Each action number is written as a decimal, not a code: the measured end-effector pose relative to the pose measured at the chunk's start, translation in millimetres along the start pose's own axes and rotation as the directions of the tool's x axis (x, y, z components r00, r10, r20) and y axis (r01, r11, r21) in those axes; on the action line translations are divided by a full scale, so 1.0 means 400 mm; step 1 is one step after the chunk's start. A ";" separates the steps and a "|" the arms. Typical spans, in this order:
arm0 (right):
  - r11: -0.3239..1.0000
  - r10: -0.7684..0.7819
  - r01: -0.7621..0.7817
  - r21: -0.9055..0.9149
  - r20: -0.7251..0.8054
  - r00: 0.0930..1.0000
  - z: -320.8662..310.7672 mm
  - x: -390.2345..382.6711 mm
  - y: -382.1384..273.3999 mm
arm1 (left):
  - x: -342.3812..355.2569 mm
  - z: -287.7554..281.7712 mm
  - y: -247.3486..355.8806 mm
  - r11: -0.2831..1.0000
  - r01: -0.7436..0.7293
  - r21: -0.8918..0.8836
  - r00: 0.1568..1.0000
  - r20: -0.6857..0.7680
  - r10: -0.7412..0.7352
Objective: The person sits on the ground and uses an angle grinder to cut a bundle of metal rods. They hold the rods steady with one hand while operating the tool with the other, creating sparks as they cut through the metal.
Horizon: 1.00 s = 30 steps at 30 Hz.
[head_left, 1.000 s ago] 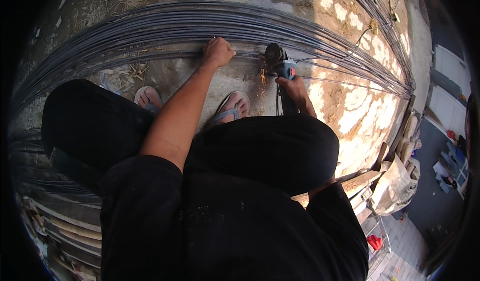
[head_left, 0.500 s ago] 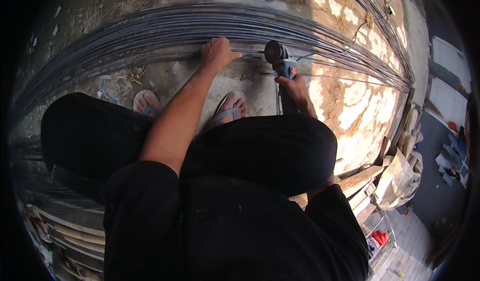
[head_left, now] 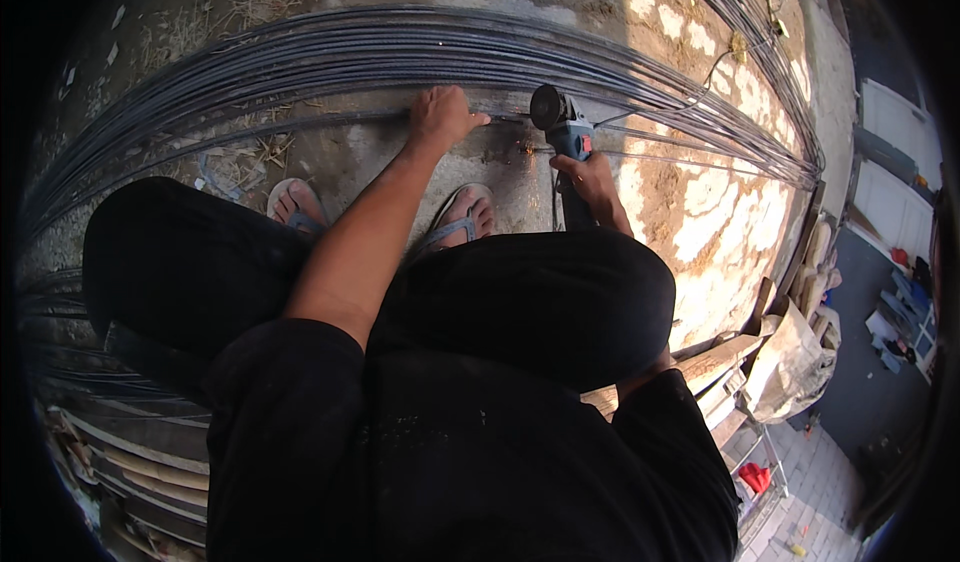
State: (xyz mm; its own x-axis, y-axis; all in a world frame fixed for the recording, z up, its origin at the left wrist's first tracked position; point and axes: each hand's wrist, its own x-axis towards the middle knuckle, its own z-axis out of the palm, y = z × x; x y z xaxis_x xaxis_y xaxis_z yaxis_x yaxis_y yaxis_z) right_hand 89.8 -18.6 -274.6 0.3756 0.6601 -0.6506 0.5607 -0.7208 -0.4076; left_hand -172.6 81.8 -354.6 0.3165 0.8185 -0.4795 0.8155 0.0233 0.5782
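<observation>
My L hand is clasping a steel rebar rod, fingers curled over it, thumb sticking out to the R along it; the undersides of those fingers aren't showing. The rod's running out both sides of that fist, w/ the short end pointing twd the grinder. My R hand is wrapping firmly round the body of an angle grinder, thumb across the near side, approx level w/ the rod but a bit closer to me. Its dark cutting disc is sitting just past my R grip, nr the rod's end; can't tell if they're touching. Orange sparks are showing just L of my R thumb. A power cord is trailing off beyond my R hand, over the rods. The big rebar bundle is lying just beyond both hands, curving away L and R. Another rod is stretching out R of my R grip, over sunlit ground. My R flip-flop is resting below and btwn the two grips, L flip-flop further L, and dry straw is lying well L of my L fist.
</observation>
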 end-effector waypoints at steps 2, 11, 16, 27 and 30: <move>1.000 -0.027 0.027 -0.008 -0.007 1.000 0.002 -0.002 -0.005 | -0.009 0.004 -0.003 1.000 -0.003 -0.021 1.000 -0.025 0.003; 0.998 0.056 -0.056 0.001 -0.028 0.998 0.015 -0.027 -0.025 | -0.013 0.019 -0.013 0.999 -0.022 -0.049 0.997 -0.070 0.019; 0.995 0.085 -0.087 -0.050 -0.042 0.995 0.011 -0.020 -0.022 | -0.012 0.021 -0.014 0.998 -0.048 -0.049 0.996 -0.081 0.044; 0.993 0.094 -0.096 0.075 0.026 0.995 0.014 -0.012 0.022 | -0.010 0.025 -0.013 0.998 -0.056 -0.036 0.997 -0.059 0.054; 0.993 0.109 -0.111 0.042 0.054 0.993 0.012 -0.030 -0.006 | -0.013 0.021 -0.016 1.000 -0.021 -0.015 1.000 -0.016 0.020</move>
State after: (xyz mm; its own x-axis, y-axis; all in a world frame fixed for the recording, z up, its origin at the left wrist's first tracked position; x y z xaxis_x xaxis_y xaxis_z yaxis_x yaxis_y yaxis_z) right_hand 80.4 -25.5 -268.8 0.3938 0.5654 -0.7248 0.4839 -0.7979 -0.3595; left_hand -175.3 72.7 -361.5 0.3252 0.8280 -0.4568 0.8015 0.0150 0.5978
